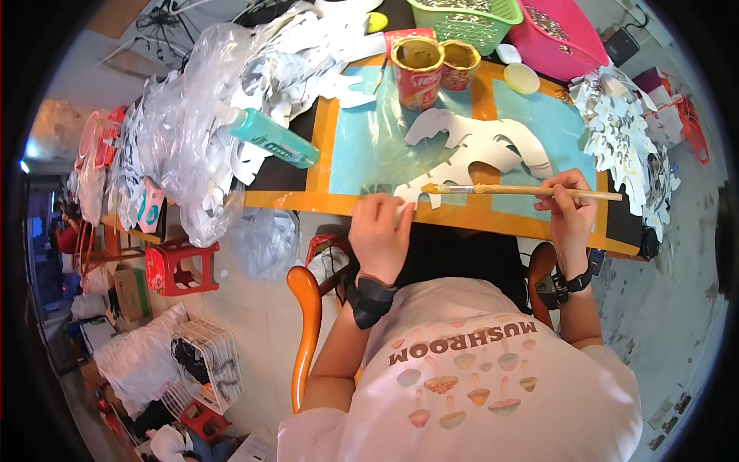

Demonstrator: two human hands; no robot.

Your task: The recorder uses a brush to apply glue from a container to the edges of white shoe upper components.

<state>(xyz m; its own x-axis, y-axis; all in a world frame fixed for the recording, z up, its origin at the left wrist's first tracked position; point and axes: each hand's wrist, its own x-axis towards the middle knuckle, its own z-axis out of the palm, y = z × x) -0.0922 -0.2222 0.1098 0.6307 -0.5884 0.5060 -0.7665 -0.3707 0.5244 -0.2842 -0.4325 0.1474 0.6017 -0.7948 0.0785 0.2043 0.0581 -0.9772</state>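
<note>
My right hand [568, 214] is closed round the wooden handle of a paintbrush [531, 190], which lies level and points left. The brush's yellowish bristles are over the lower left end of a white curved cut-out piece [471, 158], though I cannot tell if they touch it. This flat piece, with arched notches, rests on a blue work surface [358, 146] edged in brown tape. At the same lower left end, my left hand [379, 237] has its fingers and thumb closed on the piece's edge; the fingertips are partly hidden.
Beyond the piece stand two open tins [418, 86] with smeared rims. A teal bottle [275, 138] lies at the left beside heaped white cut-outs and clear plastic. At the back are a green basket [479, 21] and a pink basket [566, 46]; more white cut-outs [620, 146] hang at the right.
</note>
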